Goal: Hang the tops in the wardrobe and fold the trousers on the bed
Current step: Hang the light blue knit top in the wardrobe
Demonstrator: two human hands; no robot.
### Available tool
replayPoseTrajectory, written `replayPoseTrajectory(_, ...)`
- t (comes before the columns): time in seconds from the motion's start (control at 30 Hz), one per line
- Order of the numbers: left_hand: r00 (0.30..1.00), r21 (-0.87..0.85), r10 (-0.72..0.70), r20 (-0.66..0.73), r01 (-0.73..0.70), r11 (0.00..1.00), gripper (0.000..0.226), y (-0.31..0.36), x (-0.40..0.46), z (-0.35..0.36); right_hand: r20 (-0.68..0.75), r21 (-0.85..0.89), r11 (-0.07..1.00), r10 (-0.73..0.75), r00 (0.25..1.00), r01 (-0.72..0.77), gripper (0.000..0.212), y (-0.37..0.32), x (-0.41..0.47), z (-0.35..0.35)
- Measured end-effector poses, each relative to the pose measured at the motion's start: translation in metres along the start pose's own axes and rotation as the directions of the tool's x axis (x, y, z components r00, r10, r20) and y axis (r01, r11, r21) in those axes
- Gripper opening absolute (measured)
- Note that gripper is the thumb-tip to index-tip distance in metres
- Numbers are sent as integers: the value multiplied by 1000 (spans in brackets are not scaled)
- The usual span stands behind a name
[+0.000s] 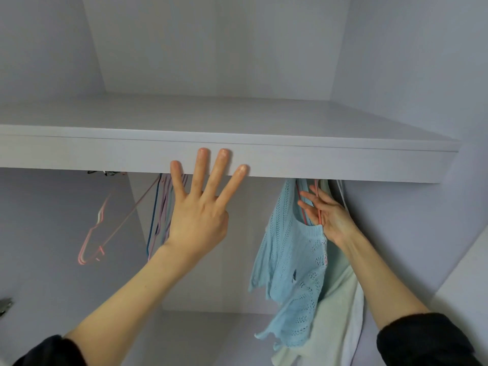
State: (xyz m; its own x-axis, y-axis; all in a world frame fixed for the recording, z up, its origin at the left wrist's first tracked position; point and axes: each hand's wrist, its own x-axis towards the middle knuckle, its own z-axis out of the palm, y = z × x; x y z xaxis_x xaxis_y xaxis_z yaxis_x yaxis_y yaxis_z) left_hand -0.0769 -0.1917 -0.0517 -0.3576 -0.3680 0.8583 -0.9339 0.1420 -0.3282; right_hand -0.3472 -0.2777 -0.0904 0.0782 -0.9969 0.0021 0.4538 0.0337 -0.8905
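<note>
We saw the left hand [198, 215] raised with fingers straight and spread, its fingertips [203, 153] against the front edge of the white wardrobe shelf [317, 159], holding nothing. The right hand [326, 213] had its fingers loosely curled round the red wire hanger [303, 212] carrying the light blue knitted top [293, 273], which hung under the shelf's right end, in front of a pale cream garment [338, 313]. Empty pastel wire hangers [161, 207] hung beneath the shelf's middle.

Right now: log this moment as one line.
left hand open, fingers on shelf edge | right hand holds red hanger | blue knit top hung
</note>
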Motion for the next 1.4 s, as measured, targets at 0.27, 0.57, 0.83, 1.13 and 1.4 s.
replayPoseTrajectory(0.27,1000,-5,-14,27,14,1000,109,1,-1,-2,-239,-99,992,52,970,-77,56,-7,21,-5)
replayPoseTrajectory(0.57,996,-59,-29,83,34,998,103,2,-1,-8,-595,-510,851,-244,766,-125,32,-2,30,-11)
replayPoseTrajectory(0.83,982,-308,-52,180,107,945,94,21,-22,-30,-360,-873,465,-418,834,-144,41,0,-44,8)
replayPoseTrajectory(1.13,884,-777,252,395,175,605,50,85,-75,-66,-401,-871,432,-352,846,-233,32,46,-214,26)
replayPoseTrajectory(1.4,684,-880,584,437,460,120,46,148,-156,-143,-697,-642,657,-283,659,-397,29,110,-417,37)
